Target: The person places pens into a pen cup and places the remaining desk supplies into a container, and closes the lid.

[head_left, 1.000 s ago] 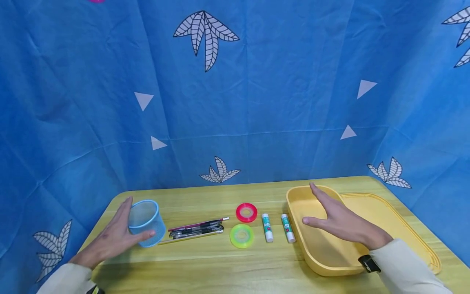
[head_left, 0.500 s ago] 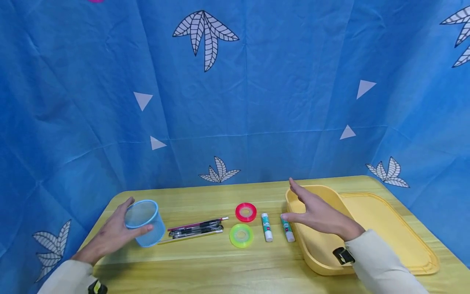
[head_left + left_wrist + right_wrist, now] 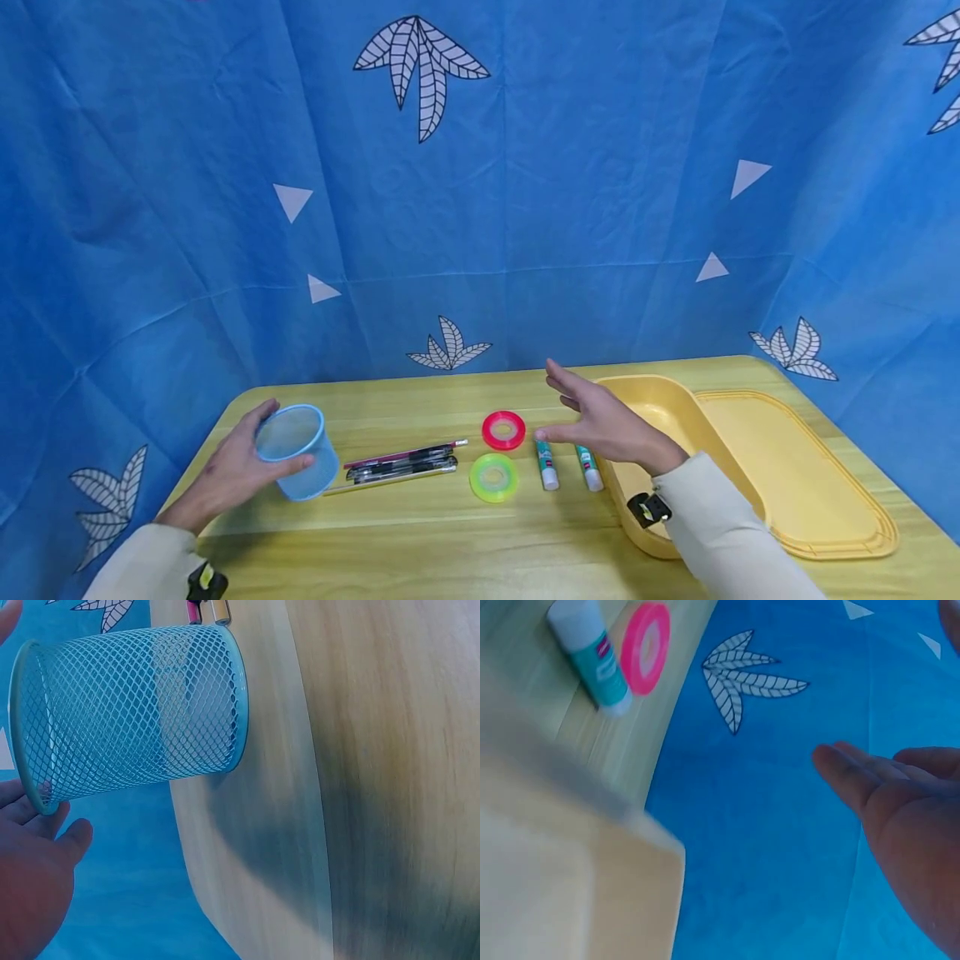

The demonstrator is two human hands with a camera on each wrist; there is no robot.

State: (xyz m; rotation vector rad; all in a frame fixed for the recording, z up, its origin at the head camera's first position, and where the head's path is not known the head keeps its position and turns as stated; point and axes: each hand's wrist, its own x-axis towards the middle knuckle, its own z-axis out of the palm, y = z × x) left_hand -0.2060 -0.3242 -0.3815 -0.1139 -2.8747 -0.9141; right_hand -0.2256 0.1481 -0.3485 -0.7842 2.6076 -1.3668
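Observation:
A light-blue mesh pen cup (image 3: 300,454) stands at the table's left. My left hand (image 3: 236,467) is spread around its rim, thumb in front and fingers at the far left side. In the left wrist view, fingertips lie close by the mesh cup's rim (image 3: 15,727); whether they touch it I cannot tell. My right hand (image 3: 607,421) hovers, fingers extended and holding nothing, over two glue sticks (image 3: 548,471), its thumb overlapping the top of the left one. In the right wrist view one glue stick (image 3: 592,656) shows beside a red tape roll (image 3: 646,649).
Several pens and pencils (image 3: 405,464) lie right of the cup. A red ring-shaped roll (image 3: 491,429) and a green one (image 3: 480,477) lie mid-table. At right are a yellow bin (image 3: 660,392), partly under my right arm, and its flat yellow lid (image 3: 802,467). Blue cloth (image 3: 525,208) hangs behind.
My right hand has moved left, from above the yellow bin to above the glue sticks. The left hand has shifted only slightly around the cup, which stays in place.

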